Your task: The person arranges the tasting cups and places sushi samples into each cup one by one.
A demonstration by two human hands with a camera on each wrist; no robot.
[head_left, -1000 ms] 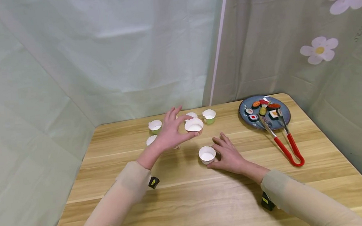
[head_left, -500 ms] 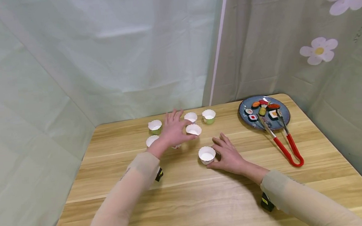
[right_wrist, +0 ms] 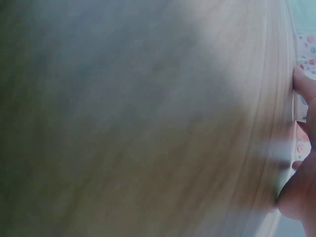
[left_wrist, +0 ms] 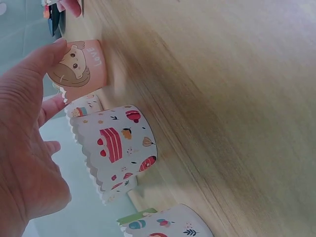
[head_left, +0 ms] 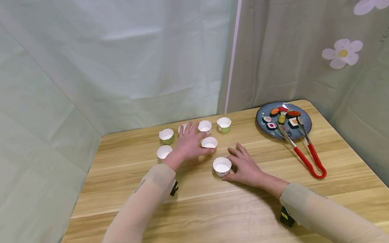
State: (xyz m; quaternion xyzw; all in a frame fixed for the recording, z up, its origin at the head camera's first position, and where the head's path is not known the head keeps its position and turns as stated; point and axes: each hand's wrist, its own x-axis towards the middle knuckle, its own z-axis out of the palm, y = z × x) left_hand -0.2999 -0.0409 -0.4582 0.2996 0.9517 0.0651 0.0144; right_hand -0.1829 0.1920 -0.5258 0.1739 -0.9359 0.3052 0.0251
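Note:
My left hand (head_left: 190, 145) pinches the scalloped rim of a pink paper baking cup (left_wrist: 81, 69), printed with a cartoon face and "LOVE". In the head view, this baking cup (head_left: 209, 143) is upright close over the table, in front of another white-lined cup (head_left: 204, 126). Beside it in the left wrist view stands a white baking cup printed with cake (left_wrist: 118, 145), hidden behind my hand in the head view. Nearer the front, my right hand (head_left: 246, 168) holds a white patterned baking cup (head_left: 222, 166) between thumb and fingers, upright on the table.
Two green baking cups, one left (head_left: 166, 136) and one right (head_left: 224, 124), stand along the back. Another baking cup (head_left: 164, 152) is by my left wrist. At right, a blue plate (head_left: 266, 131) bears several sushi pieces, with red-handled tongs (head_left: 307, 162) leaning on it. Curtains border the table.
My left hand has lowered the pink baking cup from above the others to table level, shifting slightly right and nearer. My right hand and its cup have stayed in place.

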